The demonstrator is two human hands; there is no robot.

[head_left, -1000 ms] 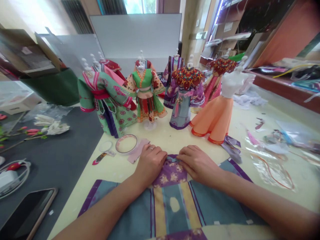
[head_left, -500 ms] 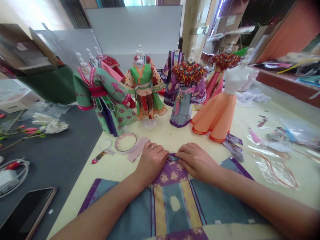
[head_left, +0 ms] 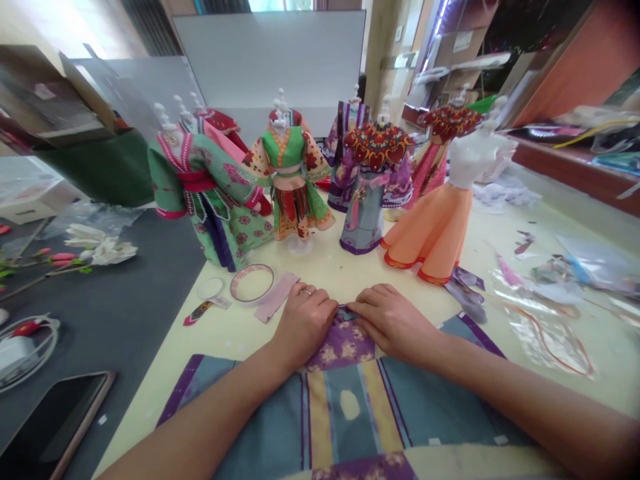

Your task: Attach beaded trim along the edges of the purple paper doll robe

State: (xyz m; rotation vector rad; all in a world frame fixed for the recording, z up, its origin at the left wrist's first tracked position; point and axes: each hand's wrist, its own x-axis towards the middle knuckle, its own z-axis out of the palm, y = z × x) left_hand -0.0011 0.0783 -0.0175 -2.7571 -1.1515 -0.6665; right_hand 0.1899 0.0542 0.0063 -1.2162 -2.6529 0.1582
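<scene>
A flat garment piece (head_left: 273, 427) in blue-grey cloth, with yellow stripes, purple edging and an oval hole in the middle, lies on the table in front of me. Its purple floral panel (head_left: 345, 343) points away from me. My left hand (head_left: 307, 323) pinches the left part of that panel's far edge. At the right part of the same edge, my right hand (head_left: 393, 317) has its fingers closed on the cloth. Between the fingertips the edge looks folded over, showing a bluish strip. Both palms rest low, close to the tabletop.
Beyond my hands stand several small dressed mannequins, among them one in green (head_left: 287, 157) and one in an orange skirt (head_left: 435, 230). A tape roll (head_left: 253, 302) and a pink cloth strip (head_left: 277, 298) lie left of my hands. A phone (head_left: 55, 423) is at lower left.
Both hands stay at the panel's far edge. The fold between the fingertips looks slightly flatter, and the right fingertips have shifted a little left.
</scene>
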